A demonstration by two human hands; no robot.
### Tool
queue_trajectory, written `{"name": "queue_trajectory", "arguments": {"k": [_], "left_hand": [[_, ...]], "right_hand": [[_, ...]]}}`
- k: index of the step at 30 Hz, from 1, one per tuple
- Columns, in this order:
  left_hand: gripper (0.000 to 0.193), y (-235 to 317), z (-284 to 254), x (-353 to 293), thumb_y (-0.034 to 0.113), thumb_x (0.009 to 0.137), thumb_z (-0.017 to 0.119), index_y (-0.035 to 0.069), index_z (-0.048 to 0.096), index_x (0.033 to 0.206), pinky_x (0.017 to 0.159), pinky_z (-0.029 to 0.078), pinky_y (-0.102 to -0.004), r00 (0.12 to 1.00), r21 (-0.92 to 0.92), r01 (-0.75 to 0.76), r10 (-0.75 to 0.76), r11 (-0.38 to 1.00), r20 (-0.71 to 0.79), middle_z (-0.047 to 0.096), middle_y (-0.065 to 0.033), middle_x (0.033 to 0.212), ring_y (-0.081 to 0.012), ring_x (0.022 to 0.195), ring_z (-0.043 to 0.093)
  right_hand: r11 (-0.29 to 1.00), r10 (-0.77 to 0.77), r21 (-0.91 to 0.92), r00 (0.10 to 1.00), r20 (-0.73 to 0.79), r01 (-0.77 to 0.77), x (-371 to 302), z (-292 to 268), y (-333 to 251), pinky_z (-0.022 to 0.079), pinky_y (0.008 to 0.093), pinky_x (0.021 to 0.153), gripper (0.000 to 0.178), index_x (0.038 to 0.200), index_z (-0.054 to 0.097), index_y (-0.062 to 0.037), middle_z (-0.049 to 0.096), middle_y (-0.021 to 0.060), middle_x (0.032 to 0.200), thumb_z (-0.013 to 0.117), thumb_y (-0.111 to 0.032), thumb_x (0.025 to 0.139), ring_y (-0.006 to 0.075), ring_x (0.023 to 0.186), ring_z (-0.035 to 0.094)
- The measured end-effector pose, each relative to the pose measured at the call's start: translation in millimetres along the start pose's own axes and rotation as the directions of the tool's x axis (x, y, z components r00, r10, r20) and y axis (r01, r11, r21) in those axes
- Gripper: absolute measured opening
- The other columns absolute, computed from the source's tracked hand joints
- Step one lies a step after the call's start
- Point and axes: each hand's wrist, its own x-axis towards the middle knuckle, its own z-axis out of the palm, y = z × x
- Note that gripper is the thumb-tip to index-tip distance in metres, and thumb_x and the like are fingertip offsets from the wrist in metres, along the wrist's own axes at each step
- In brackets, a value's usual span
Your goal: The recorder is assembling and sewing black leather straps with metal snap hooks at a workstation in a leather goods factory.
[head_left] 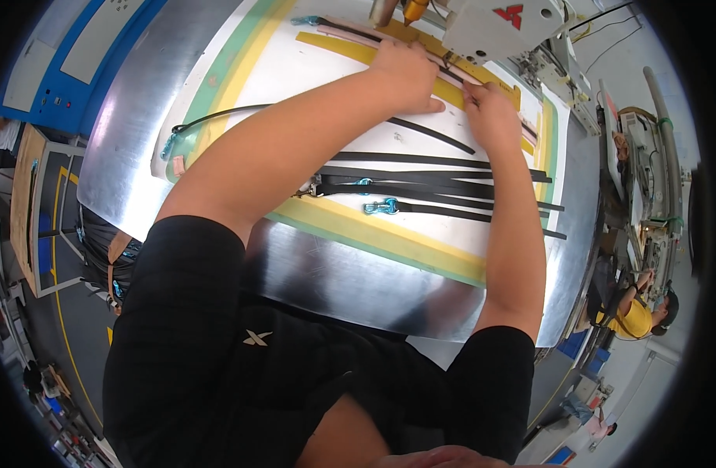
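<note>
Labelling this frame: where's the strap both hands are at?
The black strap slants across the head view's upper middle between yellow strips, near the white machine head, the left hand and right hand at it.

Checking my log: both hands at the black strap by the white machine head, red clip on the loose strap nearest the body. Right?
Not red: the head view shows a blue clip on that loose strap. Rest stands: left hand and right hand at the black strap by the machine head.
</note>
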Motion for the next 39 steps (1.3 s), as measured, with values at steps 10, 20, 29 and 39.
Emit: {"name": "queue_trajectory", "arguments": {"k": [10,20,29,39], "left_hand": [[0.072,16,3,4,0.066,0.090,0.067,0.014,0.066,0.139,0.108,0.044,-0.0491,0.999,-0.027,-0.036,0.035,0.999,-0.038,0.065,-0.0146,0.132,-0.0310,0.128,0.061],[0.070,27,8,8,0.067,0.089,0.068,0.018,0.066,0.140,0.109,0.043,-0.0494,0.999,-0.059,-0.032,0.030,0.998,-0.035,0.064,-0.0146,0.134,-0.0325,0.130,0.059],[0.073,36,5,19,0.068,0.087,0.069,0.020,0.065,0.141,0.108,0.044,-0.0500,0.996,-0.036,-0.072,0.073,0.997,0.043,0.064,-0.0132,0.133,-0.0324,0.129,0.060],[0.075,53,0,19,0.068,0.086,0.069,0.017,0.066,0.141,0.107,0.046,-0.0484,0.999,0.004,-0.033,0.033,0.999,-0.008,0.065,-0.0140,0.132,-0.0324,0.128,0.060]], "right_hand": [[1.000,0.008,0.012,1.000,-0.020,-0.007,-6,-1,24,0.056,0.0437,0.088,0.028,0.120,0.077,-0.0185,0.069,0.0088,0.114,0.060,-0.027,0.099,0.0324,0.104,0.069],[1.000,0.021,-0.001,0.999,0.043,-0.021,-10,-12,26,0.056,0.0440,0.089,0.030,0.122,0.077,-0.0195,0.069,0.0089,0.117,0.059,-0.027,0.100,0.0320,0.106,0.069],[0.999,0.029,-0.017,0.999,0.017,-0.028,-17,-16,48,0.056,0.0435,0.089,0.030,0.123,0.077,-0.0203,0.070,0.0076,0.118,0.058,-0.026,0.100,0.0326,0.105,0.069],[1.000,0.019,-0.004,1.000,0.025,-0.019,-15,-15,48,0.056,0.0433,0.090,0.031,0.123,0.077,-0.0214,0.070,0.0081,0.119,0.058,-0.027,0.100,0.0329,0.105,0.069]]}}
